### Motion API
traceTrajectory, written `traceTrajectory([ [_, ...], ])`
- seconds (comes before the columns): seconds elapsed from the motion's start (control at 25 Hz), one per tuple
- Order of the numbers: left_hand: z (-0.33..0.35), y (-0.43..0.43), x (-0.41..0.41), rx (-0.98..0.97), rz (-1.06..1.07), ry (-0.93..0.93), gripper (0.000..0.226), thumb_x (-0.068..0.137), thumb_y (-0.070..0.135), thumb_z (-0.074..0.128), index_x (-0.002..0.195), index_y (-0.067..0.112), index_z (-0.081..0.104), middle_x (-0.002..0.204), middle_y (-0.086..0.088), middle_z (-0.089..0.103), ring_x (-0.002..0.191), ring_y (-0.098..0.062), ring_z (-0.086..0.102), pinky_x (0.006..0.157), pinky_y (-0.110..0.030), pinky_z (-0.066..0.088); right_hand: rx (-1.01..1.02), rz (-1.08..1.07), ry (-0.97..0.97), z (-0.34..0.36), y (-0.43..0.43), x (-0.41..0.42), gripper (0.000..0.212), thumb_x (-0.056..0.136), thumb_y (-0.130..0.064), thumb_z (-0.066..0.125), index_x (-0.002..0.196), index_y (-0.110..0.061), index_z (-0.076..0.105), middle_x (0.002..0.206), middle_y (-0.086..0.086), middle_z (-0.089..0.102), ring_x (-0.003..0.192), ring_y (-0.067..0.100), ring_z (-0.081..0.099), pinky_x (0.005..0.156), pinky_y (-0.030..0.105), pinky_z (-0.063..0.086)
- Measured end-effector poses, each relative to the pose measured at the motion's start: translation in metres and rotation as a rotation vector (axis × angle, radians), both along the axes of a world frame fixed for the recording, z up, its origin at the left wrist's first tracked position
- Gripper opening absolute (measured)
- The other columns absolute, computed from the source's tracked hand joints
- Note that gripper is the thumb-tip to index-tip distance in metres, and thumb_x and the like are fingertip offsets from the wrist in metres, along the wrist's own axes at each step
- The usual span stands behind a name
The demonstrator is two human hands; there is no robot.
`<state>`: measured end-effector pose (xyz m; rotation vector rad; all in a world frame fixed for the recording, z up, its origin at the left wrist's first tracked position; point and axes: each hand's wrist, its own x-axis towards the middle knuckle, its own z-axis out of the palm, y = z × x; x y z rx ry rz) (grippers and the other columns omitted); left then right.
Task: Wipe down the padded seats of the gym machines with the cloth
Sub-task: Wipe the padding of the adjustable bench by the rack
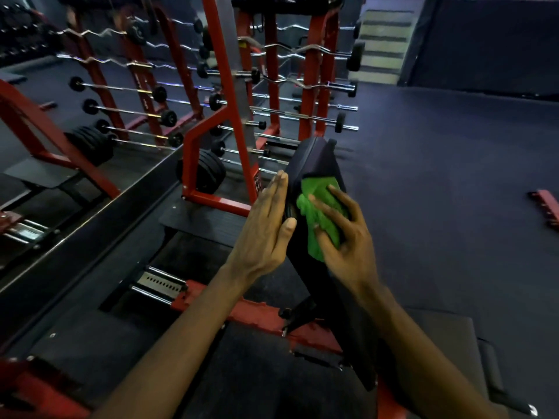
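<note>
The right hand, fingers spread and bent, clutches the bunched green cloth against the face of the tilted black backrest pad, whose left edge the left hand braces with straight fingers, red barbell racks standing beyond.

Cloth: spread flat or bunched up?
Bunched up. The green cloth shows crumpled ridges, gripped as a wad by the right hand against the black pad.
</note>
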<state>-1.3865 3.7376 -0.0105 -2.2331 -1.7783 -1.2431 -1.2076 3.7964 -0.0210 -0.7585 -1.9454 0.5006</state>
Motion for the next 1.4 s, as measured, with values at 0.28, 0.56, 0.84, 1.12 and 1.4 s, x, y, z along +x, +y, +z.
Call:
traceTrajectory([
  [0.28, 0.0, 0.0, 0.001, -0.011, 0.073, 0.057, 0.063, 0.106, 0.031, 0.033, 0.157, 0.0, 0.016, 0.165, -0.013, 0.016, 0.154, -0.02, 0.011, 0.122, -0.05, 0.018, -0.021, -0.002, -0.004, 0.018, 0.023, -0.008, 0.046, 0.091, -0.029, 0.064, 0.136, -0.037, 0.06, 0.154, -0.006, 0.042, 0.138, 0.017, 0.045, 0.107, 0.047, 0.048],
  [0.56, -0.007, -0.006, 0.017, -0.026, 0.409, 0.182, 0.068, 0.105, 0.047, 0.014, 0.159, 0.007, 0.011, 0.167, -0.014, 0.0, 0.155, -0.027, -0.003, 0.123, -0.051, -0.005, -0.009, 0.113, -0.044, 0.002, 0.014, 0.015, 0.046, 0.089, -0.023, 0.067, 0.134, -0.036, 0.061, 0.155, -0.004, 0.039, 0.142, 0.016, 0.04, 0.109, 0.046, 0.046],
  [0.84, -0.006, -0.004, 0.014, 0.006, 0.363, 0.166, 0.067, 0.106, 0.046, 0.009, 0.158, 0.005, 0.013, 0.167, -0.007, 0.004, 0.155, -0.019, 0.003, 0.123, -0.05, -0.002, 0.152, 0.104, -0.132, 0.029, 0.019, 0.001, 0.046, 0.084, -0.025, 0.062, 0.128, -0.039, 0.064, 0.152, -0.002, 0.044, 0.131, 0.023, 0.043, 0.109, 0.02, 0.033],
  [1.12, -0.002, -0.006, 0.012, 0.006, 0.287, 0.157, 0.064, 0.105, 0.039, 0.019, 0.158, 0.004, 0.012, 0.167, -0.008, 0.004, 0.155, -0.02, 0.002, 0.125, -0.045, 0.003, 0.054, 0.104, -0.086, 0.014, 0.007, 0.011, 0.051, 0.085, -0.025, 0.06, 0.134, -0.041, 0.059, 0.153, -0.004, 0.042, 0.134, 0.019, 0.041, 0.109, 0.024, 0.035],
  [1.4, -0.001, -0.005, 0.022, 0.016, 0.256, 0.064, 0.061, 0.105, 0.03, 0.027, 0.158, 0.002, 0.011, 0.167, -0.007, 0.004, 0.155, -0.02, 0.005, 0.125, -0.04, 0.004, 0.003, 0.033, -0.389, 0.076, 0.119, -0.022, 0.054, 0.083, -0.055, 0.043, 0.13, -0.039, 0.064, 0.145, -0.006, 0.048, 0.133, 0.024, 0.046, 0.106, 0.045, 0.044],
])
